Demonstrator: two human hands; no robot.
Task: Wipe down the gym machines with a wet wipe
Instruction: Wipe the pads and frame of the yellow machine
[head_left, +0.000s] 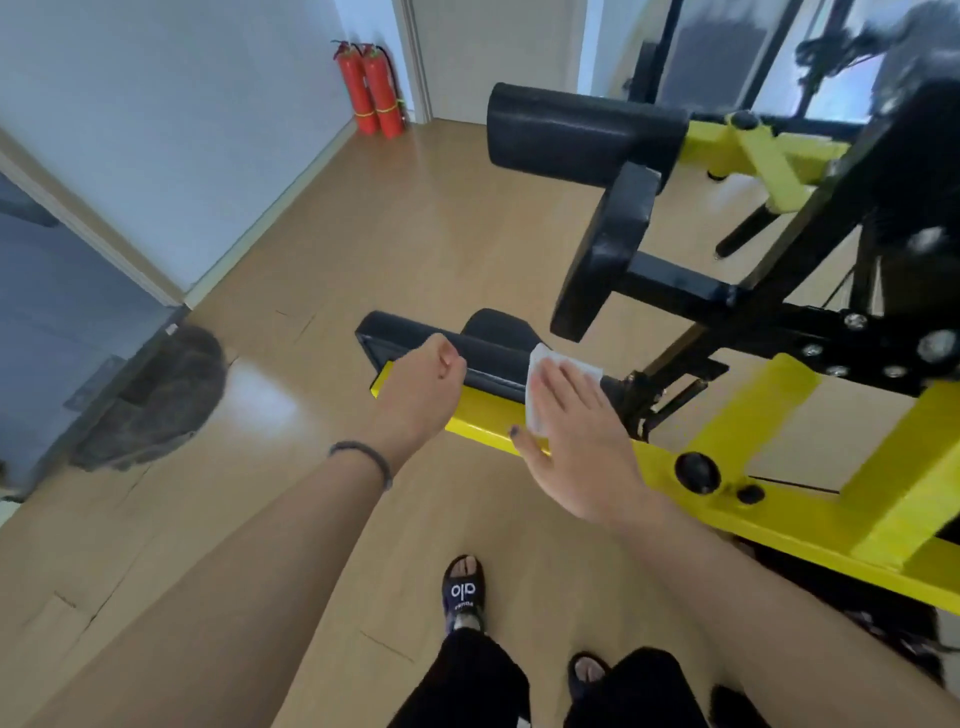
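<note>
Wet wipe (540, 384) pressed flat on the gym machine's black pad (488, 358).
The right hand (576, 441) presses it with straight, spread fingers above the yellow frame (779, 519); the left hand (421, 395), loosely curled, holds nothing beside the pad.

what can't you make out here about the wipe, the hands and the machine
- Wet wipe: mostly under the right hand in the head view, so its full size and wetness are hidden.
- Left hand: loosely curled by the black pad; whether it touches the pad is unclear.
- Yellow frame: cut off by the right edge.
- Upper right machine parts: blurred.
</note>
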